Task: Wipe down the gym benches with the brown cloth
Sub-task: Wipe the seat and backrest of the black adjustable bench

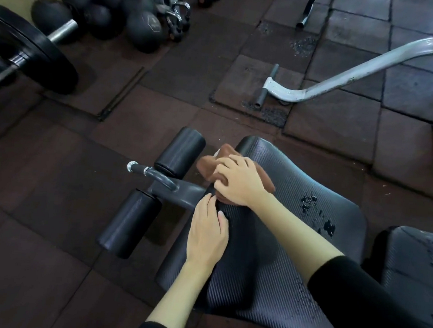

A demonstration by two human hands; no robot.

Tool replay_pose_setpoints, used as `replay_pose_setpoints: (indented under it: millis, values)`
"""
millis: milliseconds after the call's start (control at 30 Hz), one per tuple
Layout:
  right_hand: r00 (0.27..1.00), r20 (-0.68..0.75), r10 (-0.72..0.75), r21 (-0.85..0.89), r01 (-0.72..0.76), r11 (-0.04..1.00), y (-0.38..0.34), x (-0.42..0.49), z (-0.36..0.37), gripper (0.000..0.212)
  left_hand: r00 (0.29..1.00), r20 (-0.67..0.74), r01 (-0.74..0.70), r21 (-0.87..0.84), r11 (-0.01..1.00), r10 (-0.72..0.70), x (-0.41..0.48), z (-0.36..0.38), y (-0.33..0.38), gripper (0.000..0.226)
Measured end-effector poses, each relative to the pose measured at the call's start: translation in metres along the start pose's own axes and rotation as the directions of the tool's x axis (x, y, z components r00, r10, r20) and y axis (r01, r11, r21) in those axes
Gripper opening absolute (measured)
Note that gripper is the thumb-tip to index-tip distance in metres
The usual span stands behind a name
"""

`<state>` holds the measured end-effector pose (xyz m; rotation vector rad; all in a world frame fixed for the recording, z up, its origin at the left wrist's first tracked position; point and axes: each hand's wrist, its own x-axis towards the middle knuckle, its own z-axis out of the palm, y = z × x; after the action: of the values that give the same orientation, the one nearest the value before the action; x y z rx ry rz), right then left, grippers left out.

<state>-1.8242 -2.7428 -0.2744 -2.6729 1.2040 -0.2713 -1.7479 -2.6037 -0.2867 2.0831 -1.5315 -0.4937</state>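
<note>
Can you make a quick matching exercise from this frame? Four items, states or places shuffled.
Items:
1. brown cloth
2. left hand
3. foam roller pads
4. weight plate

States or places:
A. on the floor at upper left, on a bar
B. flat on the near-left edge of the bench seat, holding nothing
C. bunched under the right hand at the front end of the seat
D. on the frame, left of the seat's front end

Pairs: 1-C, 2-B, 3-D, 4-A
</note>
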Motion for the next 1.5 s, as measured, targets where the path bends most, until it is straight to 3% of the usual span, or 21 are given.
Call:
replay_pose_setpoints:
  millis: [67,133,233,300,367,533,700,867,1033,1200,1267,1333,1400,1500]
  values:
    - [0.994,-0.096,0.049,0.059,-0.043,0.997,0.012,-0.016,0.003,0.032,1.0,0.001,-0.003,0.004,1.0,0.003,0.0,0.0,-0.001,0.055]
    - [0.962,-0.154,0.227,0.097,-0.214,0.972,0.029,-0.025,0.004,0.034,1.0,0.005,-0.026,0.022,0.999,0.026,0.001,0.0,-0.001,0.061]
    - [0.831,-0.233,0.505,0.147,-0.483,0.863,0.044,-0.024,0.002,0.041,0.999,0.01,-0.049,0.04,0.998,0.049,0.0,-0.001,0.001,0.062]
    - [0.764,-0.244,0.597,0.152,-0.578,0.802,0.04,-0.022,0.004,0.043,0.998,0.023,-0.063,0.053,0.997,0.062,0.0,0.0,0.002,0.062]
    - [0.756,-0.259,0.601,0.129,-0.589,0.798,0.027,-0.026,0.006,0.042,0.997,0.029,-0.073,0.065,0.995,0.071,0.001,0.001,0.001,0.062]
    - [0.869,-0.202,0.451,0.026,-0.455,0.89,0.009,-0.071,0.012,0.051,0.993,0.028,-0.122,0.157,0.98,0.119,0.006,0.007,-0.003,0.056]
    - [0.814,-0.199,0.546,0.025,-0.552,0.833,0.02,-0.116,0.011,0.053,0.978,0.033,-0.207,0.27,0.941,0.206,0.012,0.01,0.011,0.05]
    - [0.664,-0.28,0.693,0.072,-0.705,0.705,0.034,-0.179,0.01,0.053,0.914,0.149,-0.404,0.281,0.871,0.376,0.018,0.028,0.043,0.049]
    - [0.346,-0.292,0.892,0.195,-0.891,0.41,0.043,-0.218,0.006,0.057,0.898,0.189,-0.439,0.318,0.84,0.398,0.023,0.043,0.053,0.049]
    - [0.236,-0.265,0.935,0.199,-0.935,0.293,0.055,-0.177,0.003,0.056,0.9,0.178,-0.436,0.346,0.831,0.398,0.023,0.047,0.051,0.05]
    - [0.223,-0.208,0.952,0.202,-0.943,0.265,0.065,-0.157,0.001,0.053,0.908,0.153,-0.42,0.333,0.844,0.391,0.022,0.046,0.051,0.05]
    - [0.259,-0.211,0.943,0.204,-0.931,0.301,0.067,-0.135,0.0,0.052,0.913,0.136,-0.409,0.315,0.857,0.385,0.022,0.047,0.051,0.05]
    - [0.354,-0.225,0.908,0.202,-0.895,0.399,0.059,-0.111,-0.001,0.055,0.912,0.136,-0.411,0.307,0.859,0.388,0.023,0.047,0.05,0.05]
    - [0.555,-0.196,0.809,0.123,-0.804,0.582,0.045,-0.093,0.003,0.053,0.911,0.145,-0.411,0.327,0.851,0.385,0.024,0.048,0.05,0.05]
